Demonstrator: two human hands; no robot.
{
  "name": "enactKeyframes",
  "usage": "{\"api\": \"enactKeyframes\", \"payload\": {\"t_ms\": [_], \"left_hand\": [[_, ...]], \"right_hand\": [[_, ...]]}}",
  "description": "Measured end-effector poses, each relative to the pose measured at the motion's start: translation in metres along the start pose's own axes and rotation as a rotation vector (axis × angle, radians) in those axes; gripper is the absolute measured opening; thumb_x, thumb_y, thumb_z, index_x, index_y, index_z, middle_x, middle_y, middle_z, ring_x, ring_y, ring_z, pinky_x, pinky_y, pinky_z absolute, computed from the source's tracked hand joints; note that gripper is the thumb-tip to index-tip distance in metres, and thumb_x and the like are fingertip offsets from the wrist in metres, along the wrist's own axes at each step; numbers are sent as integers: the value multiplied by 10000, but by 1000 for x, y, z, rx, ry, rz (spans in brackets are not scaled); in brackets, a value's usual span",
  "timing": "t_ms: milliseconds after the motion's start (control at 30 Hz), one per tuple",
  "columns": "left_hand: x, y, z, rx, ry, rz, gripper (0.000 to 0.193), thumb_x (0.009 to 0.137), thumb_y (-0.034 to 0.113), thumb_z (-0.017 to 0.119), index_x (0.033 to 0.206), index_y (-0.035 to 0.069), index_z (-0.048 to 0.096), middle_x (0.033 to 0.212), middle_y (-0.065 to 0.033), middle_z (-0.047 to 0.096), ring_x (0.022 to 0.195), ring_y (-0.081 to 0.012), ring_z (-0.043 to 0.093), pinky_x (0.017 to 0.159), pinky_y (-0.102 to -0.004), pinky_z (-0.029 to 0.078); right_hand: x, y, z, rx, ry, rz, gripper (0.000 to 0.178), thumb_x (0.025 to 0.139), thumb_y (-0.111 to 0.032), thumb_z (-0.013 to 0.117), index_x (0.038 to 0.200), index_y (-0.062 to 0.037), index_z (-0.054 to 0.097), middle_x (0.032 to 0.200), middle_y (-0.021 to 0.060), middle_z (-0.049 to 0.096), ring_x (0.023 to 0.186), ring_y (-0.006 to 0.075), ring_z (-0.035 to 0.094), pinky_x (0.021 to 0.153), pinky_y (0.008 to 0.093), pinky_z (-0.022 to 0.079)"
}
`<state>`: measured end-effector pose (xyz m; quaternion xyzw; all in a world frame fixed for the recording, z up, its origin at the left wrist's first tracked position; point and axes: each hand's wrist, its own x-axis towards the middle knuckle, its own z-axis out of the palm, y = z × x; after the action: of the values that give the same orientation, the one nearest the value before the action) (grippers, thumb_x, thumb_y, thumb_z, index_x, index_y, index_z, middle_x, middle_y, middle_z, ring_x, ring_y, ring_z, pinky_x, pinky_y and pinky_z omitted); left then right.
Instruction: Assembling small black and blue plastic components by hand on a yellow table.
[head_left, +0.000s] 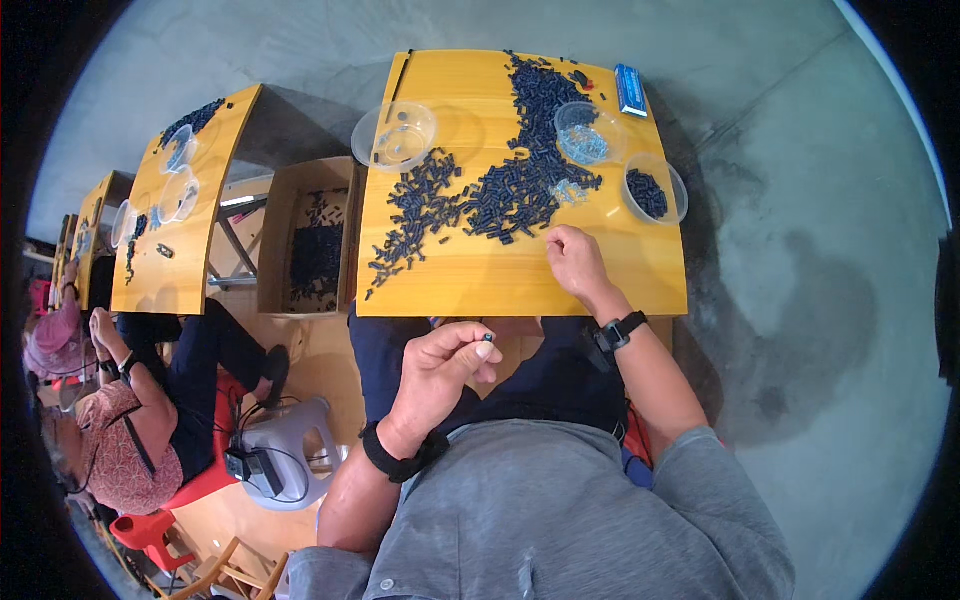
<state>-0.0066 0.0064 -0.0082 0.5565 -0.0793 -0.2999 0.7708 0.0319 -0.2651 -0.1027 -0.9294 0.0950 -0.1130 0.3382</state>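
Observation:
My left hand (440,372) is held in front of the near table edge, above my lap. Its thumb and index finger pinch a small black cylindrical piece (487,338). My right hand (576,262) is over the table near its front edge, fingers curled closed; whatever they may hold is hidden. Just beyond it lie a small heap of pale blue bits (569,191) and a large spread of black cylindrical pieces (512,198). A clear tub (583,134) with pale blue bits stands farther back, and another tub (678,196) at the right edge contains black pieces.
The yellow table (620,285) also bears clear tubs (408,135) at its left edge and a blue box (629,91) at the far right corner. A cardboard box (275,240) with black pieces stands left. Beyond it, a seated person (130,420) works near another table (215,170).

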Motion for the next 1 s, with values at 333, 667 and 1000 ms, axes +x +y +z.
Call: {"api": "enactKeyframes", "payload": {"t_ms": [333, 667, 1000], "left_hand": [[1, -5, 1, 43, 9, -23, 89, 883, 24, 580, 961, 11, 620, 798, -63, 660, 651, -104, 600, 606, -232, 497], [3, -10, -1, 42, 23, -42, 83, 882, 24, 582, 954, 6, 621, 805, -61, 657, 657, -104, 602, 614, -232, 495], [5, -14, -1, 21, 94, -71, 90, 879, 37, 596, 946, -12, 630, 791, -36, 645, 648, -76, 596, 596, -204, 491]], "right_hand": [[9, -15, 7, -163, -63, -3, 140, 799, -140, 565, 884, -46, 624, 841, 178, 613, 812, 362, 588, 707, 445, 468], [9, -6, 12, -79, 24, -110, 55, 772, -104, 567, 761, -56, 592, 781, 152, 598, 744, 352, 586, 652, 444, 470], [11, 3, 13, -30, 29, -185, 24, 766, -68, 573, 767, -50, 588, 757, 155, 586, 717, 359, 578, 627, 442, 466]]}}
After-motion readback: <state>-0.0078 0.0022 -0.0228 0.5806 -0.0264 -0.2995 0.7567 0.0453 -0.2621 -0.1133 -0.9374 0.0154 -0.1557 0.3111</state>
